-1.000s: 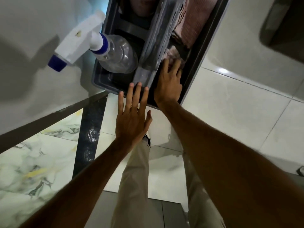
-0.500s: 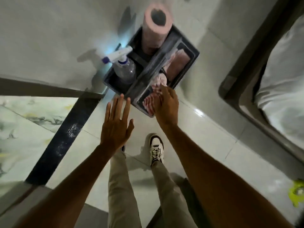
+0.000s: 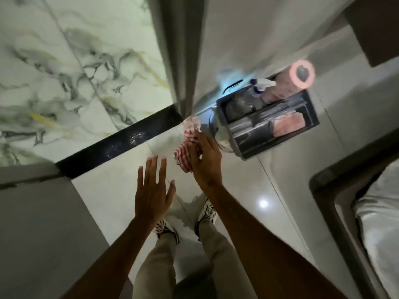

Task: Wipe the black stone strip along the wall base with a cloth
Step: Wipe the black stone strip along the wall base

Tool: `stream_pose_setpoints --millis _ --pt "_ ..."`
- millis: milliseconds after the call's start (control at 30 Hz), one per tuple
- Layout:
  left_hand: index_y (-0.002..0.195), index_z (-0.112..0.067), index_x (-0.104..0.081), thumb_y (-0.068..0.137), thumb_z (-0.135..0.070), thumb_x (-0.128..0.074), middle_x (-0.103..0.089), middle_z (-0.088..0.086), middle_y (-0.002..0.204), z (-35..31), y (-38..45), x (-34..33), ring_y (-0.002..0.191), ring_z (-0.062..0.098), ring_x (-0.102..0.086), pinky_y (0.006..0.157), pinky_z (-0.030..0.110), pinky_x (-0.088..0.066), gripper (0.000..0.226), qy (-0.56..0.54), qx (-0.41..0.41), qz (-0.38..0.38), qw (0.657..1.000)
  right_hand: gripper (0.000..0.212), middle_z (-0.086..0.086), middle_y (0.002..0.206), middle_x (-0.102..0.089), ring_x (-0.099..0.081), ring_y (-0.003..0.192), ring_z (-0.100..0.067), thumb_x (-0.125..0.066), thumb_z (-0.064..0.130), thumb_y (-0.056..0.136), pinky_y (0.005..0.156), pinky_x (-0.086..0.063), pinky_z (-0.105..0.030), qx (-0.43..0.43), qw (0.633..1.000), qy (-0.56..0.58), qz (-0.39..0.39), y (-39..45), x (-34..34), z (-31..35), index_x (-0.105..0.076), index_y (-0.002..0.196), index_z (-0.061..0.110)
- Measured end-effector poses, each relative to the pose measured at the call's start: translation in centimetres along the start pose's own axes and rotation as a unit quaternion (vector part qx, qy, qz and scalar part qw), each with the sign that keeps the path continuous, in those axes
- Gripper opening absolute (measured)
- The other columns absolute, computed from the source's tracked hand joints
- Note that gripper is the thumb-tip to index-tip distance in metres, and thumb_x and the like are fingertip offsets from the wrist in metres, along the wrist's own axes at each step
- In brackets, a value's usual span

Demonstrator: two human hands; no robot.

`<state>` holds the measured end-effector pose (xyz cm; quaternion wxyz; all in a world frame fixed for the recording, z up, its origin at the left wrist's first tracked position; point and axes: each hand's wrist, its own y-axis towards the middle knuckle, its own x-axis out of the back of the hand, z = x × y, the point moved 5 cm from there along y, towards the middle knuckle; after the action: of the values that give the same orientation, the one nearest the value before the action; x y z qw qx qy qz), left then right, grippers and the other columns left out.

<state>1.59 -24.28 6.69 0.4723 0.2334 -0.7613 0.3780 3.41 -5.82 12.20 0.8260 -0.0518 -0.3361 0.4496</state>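
Observation:
My right hand grips a red-and-white striped cloth, held in the air just left of the grey cleaning caddy. The cloth hangs near the right end of the black stone strip, which runs diagonally across the floor between marble tile and white tile. The strip shows pale dusty smudges. My left hand hovers open, fingers spread, below the strip and left of the cloth, holding nothing.
The caddy holds a spray bottle, a pink paper roll and a pink cloth. A grey door frame meets the strip's right end. A bed edge lies at right. My shoes stand on white tile.
My right hand has pulled the striped cloth out of the caddy and moved it left toward the strip. The view has swung, so the strip now lies across the middle.

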Motion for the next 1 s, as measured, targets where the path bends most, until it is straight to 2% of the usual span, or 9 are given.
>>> stream_pose_setpoints --millis 67,167,200,267,333,500,733,867,1000 --pt "0.168 -0.004 -0.033 0.109 -0.049 -0.032 -0.03 0.028 0.174 3.3 -1.8 -0.4 0.163 0.045 -0.028 0.132 0.066 -0.028 0.074 -0.009 0.025 0.007 1.0 0.041 -0.016 0.149 -0.058 -0.058 0.134 -0.025 -0.061 0.013 0.109 0.117 -0.054 -0.038 0.027 0.999 -0.025 0.021 -0.5 -3.4 1.0 -0.057 0.149 0.009" --pt "0.169 -0.007 -0.029 0.11 -0.056 -0.021 -0.026 0.025 0.176 8.6 -4.0 -1.5 0.164 0.044 -0.025 0.133 0.065 -0.025 0.077 -0.039 0.06 0.017 0.997 0.034 -0.008 0.133 -0.064 -0.058 0.114 0.001 -0.061 0.011 0.108 0.106 -0.056 -0.018 0.048 0.996 -0.062 0.044 -0.1 -9.0 1.8 -0.062 0.142 0.007" --pt "0.17 -0.008 -0.026 0.11 -0.058 -0.015 -0.024 0.024 0.177 10.5 -4.5 -2.1 0.165 0.043 -0.022 0.134 0.065 -0.023 0.079 -0.047 0.07 0.018 0.996 0.032 -0.007 0.13 -0.065 -0.059 0.113 0.003 -0.062 0.012 0.108 0.105 -0.057 -0.02 0.049 0.995 -0.077 0.051 0.3 -11.0 1.8 -0.063 0.14 0.007" --pt "0.171 -0.01 -0.023 0.11 -0.058 -0.014 -0.021 0.022 0.179 13.4 -4.9 -3.7 0.166 0.04 -0.019 0.135 0.063 -0.021 0.078 -0.053 0.08 0.012 0.995 0.031 -0.012 0.132 -0.067 -0.063 0.122 -0.016 -0.063 0.015 0.108 0.108 -0.057 -0.033 0.048 0.991 -0.112 0.055 1.4 -14.3 1.3 -0.064 0.138 0.007" --pt "0.172 -0.01 -0.022 0.111 -0.053 -0.02 -0.022 0.022 0.179 16.9 -4.5 -6.4 0.166 0.04 -0.019 0.136 0.061 -0.019 0.075 -0.048 0.09 0.003 0.995 0.031 -0.015 0.132 -0.067 -0.063 0.124 -0.03 -0.062 0.019 0.108 0.109 -0.055 -0.039 0.058 0.987 -0.139 0.061 3.2 -18.6 0.1 -0.065 0.137 0.007" --pt "0.171 -0.009 -0.026 0.109 -0.052 -0.03 -0.029 0.025 0.176 23.9 -1.6 -16.1 0.164 0.043 -0.027 0.134 0.062 -0.024 0.075 -0.015 0.093 0.005 0.996 0.038 -0.017 0.142 -0.063 -0.059 0.133 -0.031 -0.058 0.02 0.111 0.118 -0.052 -0.042 0.036 0.983 -0.174 0.056 9.6 -27.6 -6.5 -0.06 0.145 0.005" --pt "0.168 -0.006 -0.033 0.105 -0.051 -0.034 -0.034 0.026 0.173 29.4 7.5 -33.4 0.161 0.046 -0.033 0.131 0.065 -0.029 0.077 -0.016 0.093 0.034 0.995 0.042 -0.015 0.152 -0.053 -0.053 0.136 -0.029 -0.054 0.026 0.113 0.116 -0.049 -0.032 0.021 0.97 -0.242 -0.002 21.1 -37.8 -21.1 -0.054 0.152 0.008" --pt "0.171 -0.011 -0.023 0.105 -0.052 -0.035 -0.024 0.023 0.178 32.2 14.8 -43.2 0.164 0.043 -0.026 0.133 0.063 -0.025 0.079 -0.017 0.046 0.026 0.998 0.042 -0.017 0.147 -0.054 -0.054 0.131 -0.029 -0.052 0.024 0.113 0.114 -0.054 -0.041 0.045 0.965 -0.251 -0.063 28.1 -41.9 -27.6 -0.054 0.151 0.007" --pt "0.172 -0.017 -0.015 0.104 -0.048 -0.045 -0.014 0.02 0.18 34.5 21.2 -48.8 0.167 0.041 -0.016 0.134 0.065 -0.018 0.08 0.015 -0.022 -0.017 0.999 0.05 -0.019 0.143 -0.058 -0.056 0.126 -0.034 -0.052 0.031 0.108 0.108 -0.048 -0.044 0.092 0.924 -0.348 -0.129 33.6 -44.5 -31.7 -0.053 0.156 0.015"
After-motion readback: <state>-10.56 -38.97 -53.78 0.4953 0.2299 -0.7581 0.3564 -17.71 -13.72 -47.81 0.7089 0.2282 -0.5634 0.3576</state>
